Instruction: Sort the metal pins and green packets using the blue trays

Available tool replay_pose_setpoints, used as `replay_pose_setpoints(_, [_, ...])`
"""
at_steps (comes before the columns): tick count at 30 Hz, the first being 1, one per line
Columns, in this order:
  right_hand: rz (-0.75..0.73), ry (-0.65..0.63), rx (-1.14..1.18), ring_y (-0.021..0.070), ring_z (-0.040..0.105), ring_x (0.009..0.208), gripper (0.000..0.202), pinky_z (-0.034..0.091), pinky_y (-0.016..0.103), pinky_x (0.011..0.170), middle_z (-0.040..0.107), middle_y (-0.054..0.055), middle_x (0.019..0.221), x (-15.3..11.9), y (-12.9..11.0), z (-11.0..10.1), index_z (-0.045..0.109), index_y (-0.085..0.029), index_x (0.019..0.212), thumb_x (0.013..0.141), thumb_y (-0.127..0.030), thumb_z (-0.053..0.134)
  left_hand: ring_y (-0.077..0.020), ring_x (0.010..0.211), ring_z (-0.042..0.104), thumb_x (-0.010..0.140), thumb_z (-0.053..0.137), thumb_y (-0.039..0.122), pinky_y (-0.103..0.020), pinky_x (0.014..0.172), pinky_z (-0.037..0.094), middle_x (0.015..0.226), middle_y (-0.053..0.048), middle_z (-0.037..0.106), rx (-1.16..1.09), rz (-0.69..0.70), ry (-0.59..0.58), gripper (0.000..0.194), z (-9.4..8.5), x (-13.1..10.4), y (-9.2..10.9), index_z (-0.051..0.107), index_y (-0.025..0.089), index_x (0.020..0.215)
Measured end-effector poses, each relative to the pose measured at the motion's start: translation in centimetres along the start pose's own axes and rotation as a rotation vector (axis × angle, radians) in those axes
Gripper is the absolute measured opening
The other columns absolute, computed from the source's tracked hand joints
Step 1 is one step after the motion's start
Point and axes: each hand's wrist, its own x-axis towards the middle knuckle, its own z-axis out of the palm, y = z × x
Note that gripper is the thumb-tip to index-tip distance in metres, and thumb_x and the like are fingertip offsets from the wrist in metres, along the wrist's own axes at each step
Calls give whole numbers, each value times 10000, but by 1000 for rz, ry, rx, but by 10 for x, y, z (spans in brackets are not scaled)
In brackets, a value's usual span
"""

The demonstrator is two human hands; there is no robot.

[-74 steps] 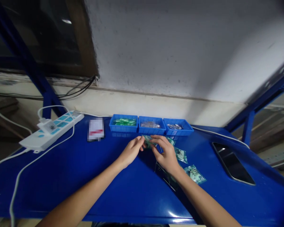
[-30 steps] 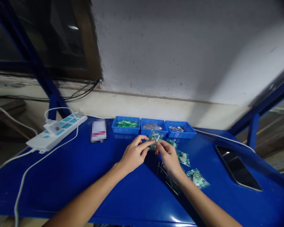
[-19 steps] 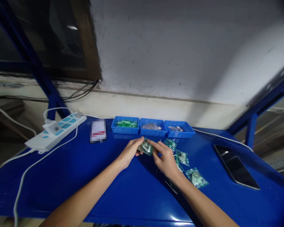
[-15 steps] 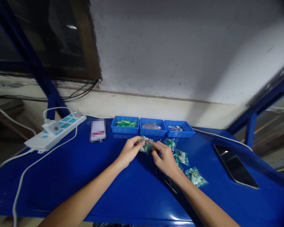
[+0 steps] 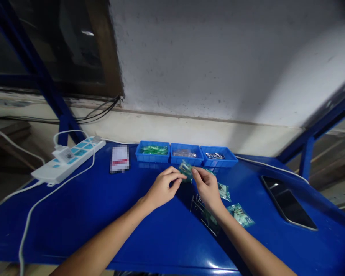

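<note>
The background is filled by a grey wall [image 5: 204, 57], below which a glossy blue table [image 5: 126, 234] is set. The table is flanked at left and right by blue frame bars [image 5: 43, 82]. At the far left a long white power strip [image 5: 53, 170] is laid slantwise, with a white adapter [image 5: 63, 154] plugged into it. At the right a dark phone [image 5: 287, 203] is laid flat, its screen unlit.

Over the middle of the table the right hand [image 5: 208, 188] is seen with a small clear-green packet [image 5: 186, 168] pinched between thumb and fingers. The left hand [image 5: 162, 188] is held at the packet's lower left, thumb and index finger brought close together; whether the packet is gripped by it cannot be told.

Behind the hands, three blue trays are lined up: green packets are held in the left tray [image 5: 152, 158], pale pieces in the middle tray [image 5: 186, 160], and shiny metal pieces in the right tray [image 5: 222, 164]. Left of them a blurred white-and-red card [image 5: 120, 159] is placed. More packets [image 5: 240, 215] are scattered near the right forearm, and thin metal rods [image 5: 197, 203] are partly hidden below the right hand
</note>
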Motion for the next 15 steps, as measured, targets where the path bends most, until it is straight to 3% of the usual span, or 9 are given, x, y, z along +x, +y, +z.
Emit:
replay_pose_setpoints(3, [-148,5,-135,155,516,623,291,408,264,598,621,39,729,-4,-2,-1,679,-164,994,864,-343,489,-122,609,535,936,322,411,-248,578,430,751,-46,616,-254,-269,1,426,1,3,-3,647,136,915])
replay_pose_setpoints(6, [-324,-84,-208,149,513,625,283,417,263,614,593,30,729,-9,-4,0,659,-194,1069,869,-231,462,-113,580,518,936,250,488,-226,522,382,720,-44,606,-364,-364,56,522,1,4,-6,605,126,809])
replay_pose_setpoints(10, [-379,-157,-175,160,546,758,292,440,279,697,573,40,843,-12,-6,3,647,-230,1072,855,-185,457,-118,611,513,906,429,396,-230,583,412,680,1,556,-157,-223,149,294,-2,2,-3,589,152,875])
replay_pose_setpoints(12, [-310,-116,-132,178,542,866,218,446,295,751,543,62,964,-10,-5,3,663,-222,992,838,-238,510,-134,715,545,898,463,297,-249,661,445,810,-25,582,-20,-81,202,205,-4,1,-2,608,169,968])
replay_pose_setpoints(15, [-168,-44,-10,192,517,929,214,449,303,770,488,74,1037,-5,0,1,658,-197,843,838,-368,530,-151,894,557,886,444,153,-280,773,471,1002,-56,558,78,114,211,263,-5,-1,-3,618,222,1071])
